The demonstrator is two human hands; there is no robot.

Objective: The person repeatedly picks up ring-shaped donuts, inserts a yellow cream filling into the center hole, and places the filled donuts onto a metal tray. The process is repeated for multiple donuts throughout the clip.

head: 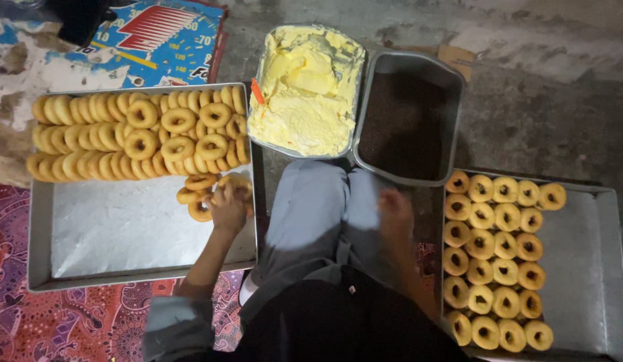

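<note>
My left hand (229, 208) reaches into the big metal tray (124, 228) on the left and grips a plain ring donut (236, 182) at the near edge of a small loose pile (196, 198). Rows of plain donuts (124, 134) stand stacked along the tray's far side. My right hand (395, 211) is blurred above my grey-clad knee (318, 208), just in front of the pan of dark sprinkles (405, 127). Whether it holds anything is unclear.
A pan of yellow cream (305, 87) with an orange tool handle (257, 91) sits beside the sprinkle pan. A tray on the right (583, 261) holds rows of donuts with dark centres (499, 261). Patterned mats (70, 322) cover the concrete floor (539, 80).
</note>
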